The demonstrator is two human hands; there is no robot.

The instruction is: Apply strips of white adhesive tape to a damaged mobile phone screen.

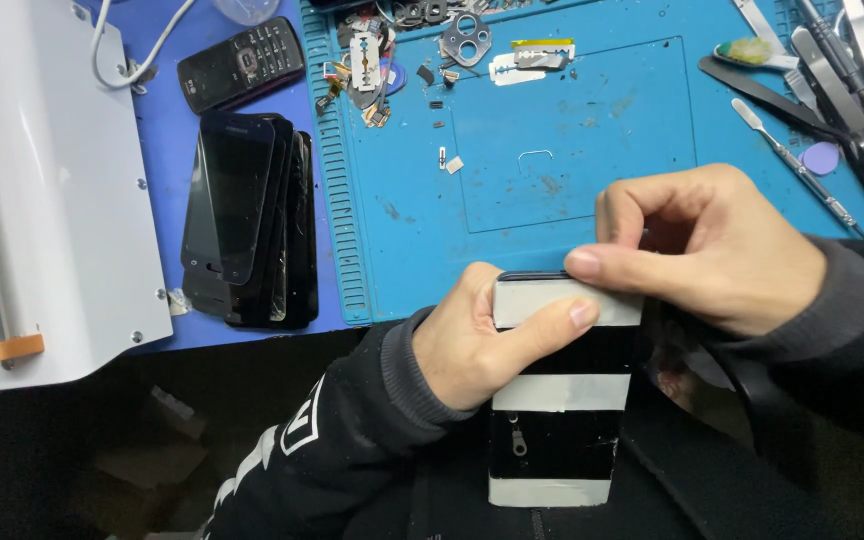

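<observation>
Black phone panel (559, 400) held upright over the lap, just below the near edge of the blue work mat (552, 130); three pale grey tape strips across it, top, middle and bottom; left hand (472, 345) closed around the panel's left edge, thumb pressed flat on the top strip (552, 300), fingers hidden behind; right hand (722, 245) curled over the upper right corner, forefinger laid along the top edge of that strip, other fingers folded in; both wrists in black sleeves, the left with white markings; on the mat, well apart from the hands, a scatter of small parts: a metal camera frame (467, 40), a razor blade (364, 60), tiny screws and brackets; along the right side of the mat, metal tweezers and spudgers (822, 90) and a lilac plastic pick (820, 157); left of the mat, a stack of dark screen glasses (247, 220) lying on the blue table surface; above it a black keypad phone (242, 62); far left, a white machine housing (47, 190) with a metal roller and an orange tab near its lower corner
</observation>
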